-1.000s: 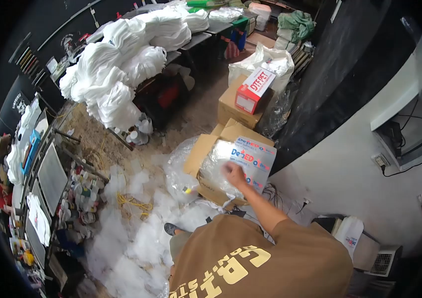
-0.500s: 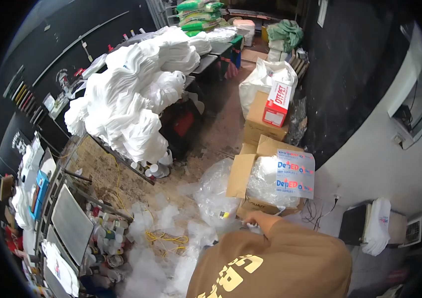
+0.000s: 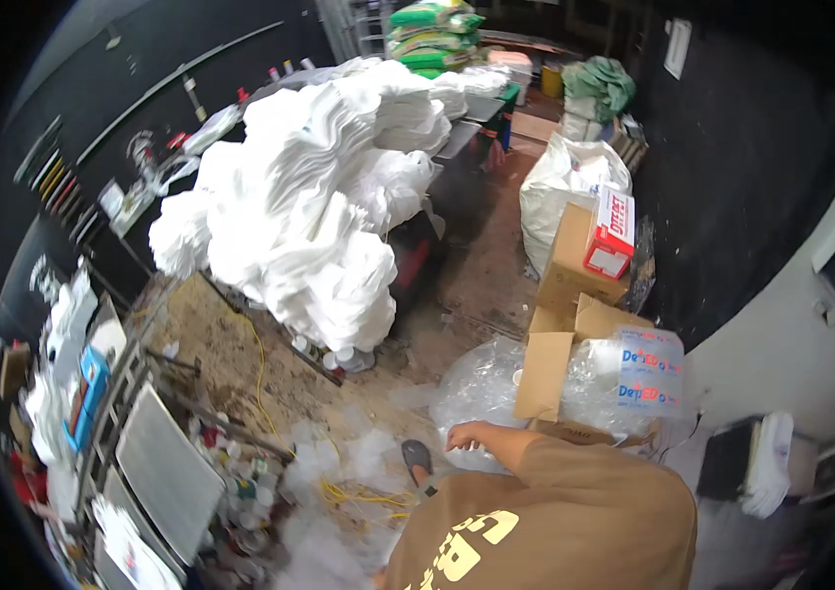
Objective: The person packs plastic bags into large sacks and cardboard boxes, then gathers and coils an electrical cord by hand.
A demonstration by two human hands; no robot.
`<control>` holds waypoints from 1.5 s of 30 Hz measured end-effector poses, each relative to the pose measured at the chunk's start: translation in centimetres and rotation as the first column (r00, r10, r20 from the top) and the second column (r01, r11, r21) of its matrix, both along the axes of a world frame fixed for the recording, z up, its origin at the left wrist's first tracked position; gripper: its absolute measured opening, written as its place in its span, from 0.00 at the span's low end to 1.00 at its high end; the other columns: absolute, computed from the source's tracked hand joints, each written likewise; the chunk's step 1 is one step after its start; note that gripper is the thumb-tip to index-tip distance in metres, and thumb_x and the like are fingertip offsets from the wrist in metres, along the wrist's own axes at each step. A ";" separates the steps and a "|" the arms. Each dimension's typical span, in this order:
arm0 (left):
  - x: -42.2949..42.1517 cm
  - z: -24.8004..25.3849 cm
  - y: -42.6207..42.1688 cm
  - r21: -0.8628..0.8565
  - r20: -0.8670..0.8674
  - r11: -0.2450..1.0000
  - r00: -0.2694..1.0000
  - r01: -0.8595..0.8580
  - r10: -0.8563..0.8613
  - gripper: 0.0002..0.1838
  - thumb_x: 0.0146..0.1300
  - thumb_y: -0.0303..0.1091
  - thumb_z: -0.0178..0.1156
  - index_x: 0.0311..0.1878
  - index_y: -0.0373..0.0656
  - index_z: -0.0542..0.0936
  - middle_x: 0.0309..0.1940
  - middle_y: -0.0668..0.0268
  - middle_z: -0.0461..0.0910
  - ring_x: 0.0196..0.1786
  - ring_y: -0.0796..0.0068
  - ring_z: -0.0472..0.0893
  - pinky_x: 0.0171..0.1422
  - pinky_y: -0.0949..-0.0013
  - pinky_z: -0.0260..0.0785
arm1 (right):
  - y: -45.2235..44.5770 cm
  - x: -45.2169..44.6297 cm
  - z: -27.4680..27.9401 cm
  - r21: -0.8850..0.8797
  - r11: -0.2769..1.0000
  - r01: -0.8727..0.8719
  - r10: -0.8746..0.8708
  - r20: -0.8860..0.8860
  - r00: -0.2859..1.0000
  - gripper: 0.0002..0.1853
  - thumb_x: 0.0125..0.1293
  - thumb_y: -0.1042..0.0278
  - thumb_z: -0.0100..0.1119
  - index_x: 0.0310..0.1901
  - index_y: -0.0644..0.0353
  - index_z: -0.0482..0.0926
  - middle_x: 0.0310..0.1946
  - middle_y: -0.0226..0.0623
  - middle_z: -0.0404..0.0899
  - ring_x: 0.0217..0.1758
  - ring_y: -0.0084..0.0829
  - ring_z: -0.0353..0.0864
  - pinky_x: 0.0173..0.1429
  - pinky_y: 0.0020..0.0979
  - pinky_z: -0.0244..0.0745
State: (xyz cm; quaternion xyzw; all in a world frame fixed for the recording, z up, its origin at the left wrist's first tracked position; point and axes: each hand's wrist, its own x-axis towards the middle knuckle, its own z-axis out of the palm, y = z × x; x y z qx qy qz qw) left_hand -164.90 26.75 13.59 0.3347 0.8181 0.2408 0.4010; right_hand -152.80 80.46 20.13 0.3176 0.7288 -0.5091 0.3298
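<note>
Cluttered workroom floor: pale sheets, 1 yellow cord. My right hand: loosely curled by clear plastic bag, grip uncertain. My left hand: sliver at lower edge, state unreadable. Open carton: beside right hand. Risk, I judge: cord loops snagging my shoe

We see an open brown cardboard box at four o'clock in our view, flaps raised at its nine and twelve o'clock. Crinkled clear plastic wrap fills its mouth; a translucent sheet printed "DepED" covers the three o'clock side. At nine o'clock, a clear plastic bag lies rumpled.
</note>
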 end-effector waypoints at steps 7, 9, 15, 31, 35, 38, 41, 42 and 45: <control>-11.8 5.3 7.0 -0.261 0.109 0.964 0.991 -0.048 0.079 0.12 0.60 0.30 0.54 0.41 0.32 0.81 0.31 0.56 0.82 0.35 0.64 0.82 0.41 0.66 0.74 | -1.8 -13.8 2.1 -0.192 0.977 -0.087 0.120 0.166 0.979 0.30 0.55 0.45 0.63 0.55 0.55 0.74 0.53 0.40 0.76 0.49 0.40 0.79 0.50 0.49 0.73; -15.4 7.0 9.0 -0.266 0.089 0.963 0.995 -0.028 0.054 0.12 0.60 0.29 0.54 0.41 0.32 0.80 0.31 0.57 0.82 0.35 0.65 0.82 0.41 0.67 0.74 | -0.7 -16.2 0.2 -0.222 0.974 -0.042 0.059 0.073 0.996 0.24 0.57 0.49 0.61 0.51 0.55 0.76 0.49 0.39 0.77 0.46 0.38 0.79 0.48 0.46 0.73; -28.4 17.1 20.6 -0.043 -0.195 0.995 0.976 0.094 -0.101 0.11 0.60 0.29 0.54 0.40 0.31 0.80 0.30 0.57 0.82 0.34 0.67 0.81 0.41 0.68 0.73 | 3.2 -16.7 -13.7 -0.263 0.951 0.163 -0.232 -0.258 0.938 0.10 0.63 0.60 0.56 0.38 0.56 0.80 0.36 0.37 0.79 0.38 0.33 0.79 0.42 0.39 0.74; -31.7 46.6 65.8 0.177 -0.933 0.483 0.302 0.857 -0.194 0.20 0.59 0.43 0.63 0.53 0.46 0.79 0.49 0.63 0.81 0.55 0.63 0.76 0.59 0.58 0.63 | -6.6 -5.1 -3.7 0.063 0.731 0.679 -0.681 0.112 0.723 0.20 0.56 0.52 0.54 0.44 0.55 0.82 0.43 0.36 0.82 0.41 0.34 0.80 0.48 0.40 0.74; -32.5 45.6 66.4 0.196 -0.936 0.408 0.294 0.892 -0.192 0.20 0.60 0.47 0.60 0.51 0.48 0.80 0.47 0.67 0.82 0.51 0.67 0.78 0.56 0.60 0.62 | -10.7 -8.8 -2.3 0.070 0.575 0.815 -0.800 0.258 0.542 0.26 0.57 0.43 0.54 0.53 0.47 0.80 0.50 0.35 0.81 0.48 0.37 0.80 0.56 0.39 0.72; -33.6 44.3 65.8 0.206 -0.905 0.385 0.325 0.900 -0.276 0.18 0.60 0.45 0.60 0.50 0.46 0.80 0.48 0.63 0.81 0.47 0.62 0.80 0.55 0.60 0.64 | -12.6 -11.3 9.7 -0.201 0.255 0.946 -0.848 0.423 0.319 0.45 0.55 0.32 0.55 0.68 0.56 0.63 0.70 0.45 0.58 0.72 0.44 0.58 0.66 0.50 0.66; -32.9 44.5 65.4 0.238 -0.886 0.316 0.338 0.919 -0.317 0.19 0.61 0.44 0.60 0.50 0.43 0.79 0.50 0.60 0.79 0.47 0.58 0.80 0.51 0.57 0.68 | -13.6 -14.2 16.1 -0.155 0.256 0.954 -0.849 0.437 0.299 0.44 0.56 0.36 0.56 0.69 0.56 0.61 0.70 0.45 0.57 0.73 0.44 0.57 0.67 0.50 0.64; -32.9 44.6 65.4 0.250 -0.863 0.297 0.351 0.922 -0.364 0.19 0.61 0.44 0.60 0.49 0.41 0.79 0.50 0.58 0.77 0.47 0.54 0.79 0.47 0.55 0.71 | -14.6 -15.3 15.4 -0.086 0.179 0.980 -0.868 0.456 0.198 0.44 0.55 0.37 0.57 0.69 0.55 0.62 0.70 0.44 0.59 0.73 0.43 0.57 0.68 0.50 0.63; -33.3 44.2 65.7 0.256 -0.830 0.307 0.371 0.917 -0.416 0.19 0.60 0.45 0.61 0.48 0.41 0.78 0.49 0.57 0.77 0.46 0.52 0.79 0.44 0.55 0.72 | -16.5 -17.1 9.7 -0.430 -0.053 0.901 -0.839 0.508 0.194 0.45 0.53 0.36 0.59 0.68 0.54 0.63 0.69 0.42 0.60 0.72 0.41 0.58 0.68 0.50 0.62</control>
